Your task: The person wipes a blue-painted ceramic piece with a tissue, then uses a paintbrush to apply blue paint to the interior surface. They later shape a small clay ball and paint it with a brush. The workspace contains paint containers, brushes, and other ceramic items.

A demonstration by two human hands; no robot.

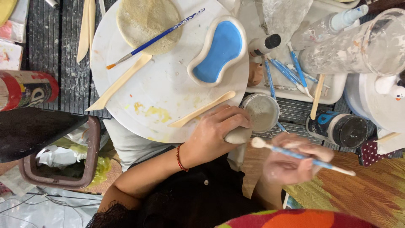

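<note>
We record the left hand (217, 128), wearing a red string bracelet (180, 157), closed around a small grey clay piece (238, 135) just below the picture's centre. At three o'clock from it the right hand (295, 162), blurred, pinches a blue-handled brush (301, 155) between its fingers; the pale tip points toward the clay piece, and we cannot tell whether it touches.

At twelve o'clock from the left hand lies a round white board (168, 84). On it we list:
- a kidney-shaped dish (219, 50) with blue inside, at the board's two o'clock edge
- a speckled tan clay disc (147, 23) at twelve o'clock, a blue paintbrush (156, 39) lying across it
- two wooden modelling tools — a long one (120, 82) at nine o'clock, a shorter one (202, 109) at five o'clock, just beside the left hand's knuckles.

Just beside the clay piece, at one o'clock, stands an open jar of grey slip (262, 112). Further toward two o'clock, a white tray (333, 86) holds blue brushes (291, 71). At eight o'clock from the board sits a brown waste bin (90, 139).
</note>
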